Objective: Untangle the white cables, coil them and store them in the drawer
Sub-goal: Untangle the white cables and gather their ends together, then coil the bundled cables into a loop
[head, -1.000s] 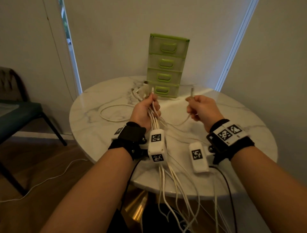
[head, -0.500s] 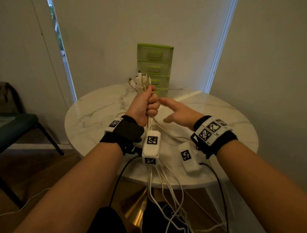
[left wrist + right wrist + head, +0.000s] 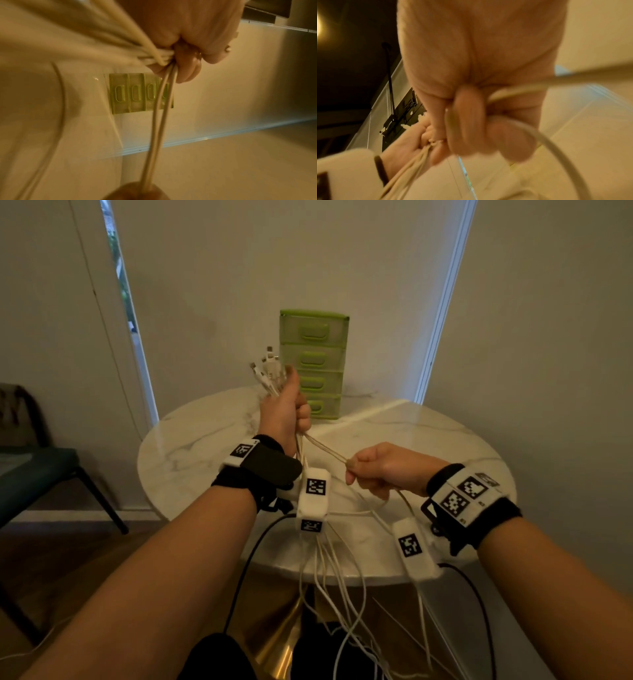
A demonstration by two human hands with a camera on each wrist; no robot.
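Right hand [image 3: 383, 470] now gripping thin white cables [image 3: 323, 447].

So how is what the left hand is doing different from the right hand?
The left hand is raised high over the table, gripping the whole bunch of white cables with the plugs sticking out on top. The right hand is lower and holds only a couple of strands stretched from that bunch. Both have their fingers curled around cable.

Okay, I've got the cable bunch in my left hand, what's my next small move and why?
Probably draw the right hand further from the left hand, sliding along the two strands it pinches. The rest of the white cables hang loose over the table edge.
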